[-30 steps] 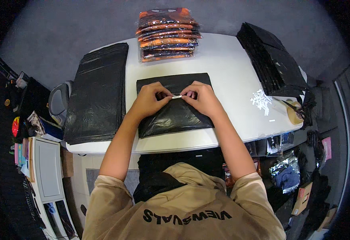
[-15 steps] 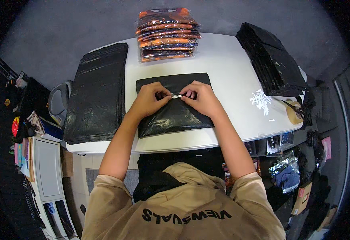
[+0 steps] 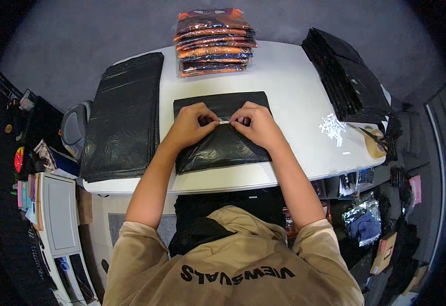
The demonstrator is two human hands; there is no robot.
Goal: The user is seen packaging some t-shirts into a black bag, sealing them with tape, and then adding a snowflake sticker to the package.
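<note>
A black plastic mailing bag point(image 3: 215, 155), folded into a flat package, lies before me on the white table point(image 3: 294, 84). Over its middle I hold a small, narrow white strip point(image 3: 224, 122) by its two ends. My left hand point(image 3: 193, 126) pinches the left end between thumb and forefinger. The right end is pinched the same way by my right hand point(image 3: 258, 126), its other fingers curled. Whether the strip touches the bag beneath it I cannot tell.
A stack of flat black bags point(image 3: 123, 117) lies at the left. Clear-wrapped orange and dark garments point(image 3: 214, 46) are piled at the far edge. To the right are a heap of white strips point(image 3: 331, 128), more black packages point(image 3: 348, 76) and a tape roll point(image 3: 373, 145).
Both hands keep their pinch on the white strip, with barely any movement of the fingers. The whole view has shifted very slightly.
</note>
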